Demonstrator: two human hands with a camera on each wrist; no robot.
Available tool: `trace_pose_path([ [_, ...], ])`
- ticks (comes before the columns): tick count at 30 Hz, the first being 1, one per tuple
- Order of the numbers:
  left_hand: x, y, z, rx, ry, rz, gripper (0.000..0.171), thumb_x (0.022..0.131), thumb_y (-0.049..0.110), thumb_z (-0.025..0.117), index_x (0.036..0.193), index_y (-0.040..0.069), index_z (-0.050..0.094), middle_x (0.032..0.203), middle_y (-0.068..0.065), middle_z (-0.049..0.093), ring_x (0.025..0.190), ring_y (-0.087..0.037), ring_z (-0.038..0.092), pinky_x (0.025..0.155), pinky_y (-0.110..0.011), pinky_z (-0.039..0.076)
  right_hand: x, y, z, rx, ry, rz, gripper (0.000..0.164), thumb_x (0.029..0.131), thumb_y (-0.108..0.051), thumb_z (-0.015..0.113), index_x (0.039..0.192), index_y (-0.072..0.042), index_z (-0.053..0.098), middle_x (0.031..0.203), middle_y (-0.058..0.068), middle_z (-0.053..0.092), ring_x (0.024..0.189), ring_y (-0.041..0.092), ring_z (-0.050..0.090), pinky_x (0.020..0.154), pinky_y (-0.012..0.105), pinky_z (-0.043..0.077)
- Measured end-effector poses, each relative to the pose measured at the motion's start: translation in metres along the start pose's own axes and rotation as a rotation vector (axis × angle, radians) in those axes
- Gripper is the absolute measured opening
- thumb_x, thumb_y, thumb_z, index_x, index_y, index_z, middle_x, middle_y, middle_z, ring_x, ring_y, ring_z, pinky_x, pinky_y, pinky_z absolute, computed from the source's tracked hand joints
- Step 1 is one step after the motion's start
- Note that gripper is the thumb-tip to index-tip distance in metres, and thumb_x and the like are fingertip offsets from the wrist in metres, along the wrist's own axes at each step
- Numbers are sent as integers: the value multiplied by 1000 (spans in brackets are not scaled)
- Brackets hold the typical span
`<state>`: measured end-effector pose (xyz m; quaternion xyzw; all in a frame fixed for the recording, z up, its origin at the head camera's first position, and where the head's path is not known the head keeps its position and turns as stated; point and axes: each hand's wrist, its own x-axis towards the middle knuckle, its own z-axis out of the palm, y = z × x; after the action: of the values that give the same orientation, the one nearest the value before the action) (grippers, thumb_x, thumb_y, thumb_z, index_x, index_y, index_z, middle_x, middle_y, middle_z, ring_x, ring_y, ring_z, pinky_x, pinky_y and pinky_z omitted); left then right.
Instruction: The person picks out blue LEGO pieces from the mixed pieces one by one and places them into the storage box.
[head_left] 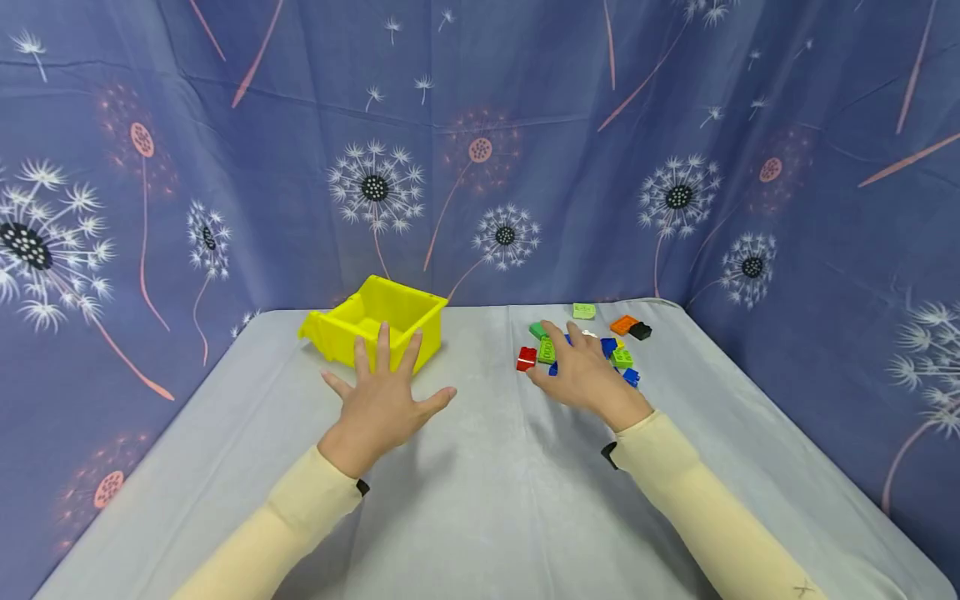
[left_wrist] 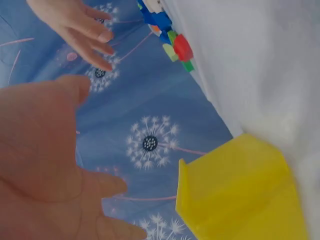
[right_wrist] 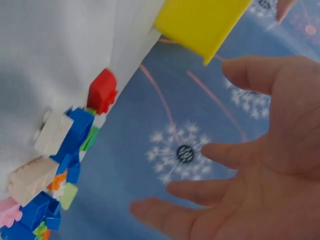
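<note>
My left hand hovers with its fingers spread, just in front of a yellow open-topped bin. Nothing is held in it. Over a loose pile of toy building bricks, my right hand is held with its fingers apart and also holds nothing. A red brick lies at the pile's left side, beside a light green brick. Part of the pile is hidden under the right hand in the head view. The right wrist view shows a white brick, a blue brick and a beige brick there.
An orange brick and a black brick lie at the pile's back right; a pale green brick is near the far edge. A grey-white cloth covers the table. A blue dandelion-print curtain hangs behind and at both sides.
</note>
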<state>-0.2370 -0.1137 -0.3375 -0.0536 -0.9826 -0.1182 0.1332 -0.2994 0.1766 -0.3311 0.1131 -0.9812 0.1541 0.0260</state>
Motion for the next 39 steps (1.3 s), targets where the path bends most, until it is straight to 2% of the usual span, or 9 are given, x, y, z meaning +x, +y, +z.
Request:
trace_pose_path([
  [7, 11, -11, -8, 11, 17, -28, 90, 82, 77, 37, 152, 28, 10, 155, -18, -6, 136, -52, -7, 84, -86, -7, 19, 21, -1, 21, -28, 37, 86, 85, -53, 60, 151, -21, 14, 146, 24, 27, 126, 51, 30, 97, 70, 32],
  [12, 26, -26, -13, 4, 51, -63, 85, 85, 70, 42, 152, 22, 19, 153, -24, 4, 134, -55, 0, 87, -85, -4, 34, 31, -6, 70, -60, 26, 73, 90, -43, 58, 149, -17, 23, 141, 22, 38, 122, 42, 40, 94, 61, 42],
  [19, 45, -48, -19, -60, 56, -135, 85, 88, 66, 44, 149, 11, 24, 146, -31, 16, 127, -57, 13, 87, -81, 12, 47, 35, -9, 97, -90, 59, 60, 91, -32, 58, 143, -11, 36, 137, 18, 44, 109, 32, 52, 84, 49, 51],
  [22, 50, -56, -21, -94, 55, -173, 86, 88, 65, 43, 149, 7, 24, 142, -35, 20, 124, -57, 17, 86, -77, 20, 50, 34, -8, 99, -89, 63, 56, 90, -29, 59, 139, -9, 41, 129, 16, 53, 92, 29, 57, 77, 43, 52],
  [24, 54, -62, -22, -121, 55, -198, 87, 89, 65, 43, 148, 4, 24, 139, -37, 21, 122, -57, 18, 85, -73, 26, 52, 35, -7, 94, -86, 63, 53, 89, -27, 61, 136, -7, 45, 125, 16, 56, 86, 28, 58, 75, 42, 52],
  [27, 60, -70, -23, -163, 54, -241, 88, 89, 63, 44, 147, 0, 24, 135, -38, 22, 119, -55, 21, 83, -68, 33, 54, 36, -3, 84, -95, 60, 52, 88, -24, 62, 134, -3, 49, 126, 17, 56, 97, 32, 58, 82, 47, 52],
  [31, 67, -80, -25, -213, 70, -291, 84, 90, 58, 46, 145, -3, 26, 131, -38, 22, 115, -53, 26, 86, -63, 38, 58, 36, 4, 57, -123, 70, 55, 85, -22, 64, 134, -1, 49, 132, 19, 51, 117, 36, 49, 94, 54, 46],
  [36, 76, -92, -24, -267, 57, -329, 79, 93, 54, 42, 141, -7, 28, 126, -38, 27, 102, -50, 40, 85, -59, 43, 63, 34, 9, 17, -141, 108, 55, 83, -19, 66, 132, 1, 51, 130, 19, 52, 116, 36, 48, 96, 54, 44],
  [39, 80, -100, -16, -331, 32, -369, 80, 93, 53, 40, 143, -7, 24, 127, -37, 31, 103, -50, 43, 85, -60, 43, 63, 35, 9, -2, -154, 134, 56, 82, -19, 67, 132, 1, 51, 129, 20, 52, 112, 35, 50, 96, 55, 44],
])
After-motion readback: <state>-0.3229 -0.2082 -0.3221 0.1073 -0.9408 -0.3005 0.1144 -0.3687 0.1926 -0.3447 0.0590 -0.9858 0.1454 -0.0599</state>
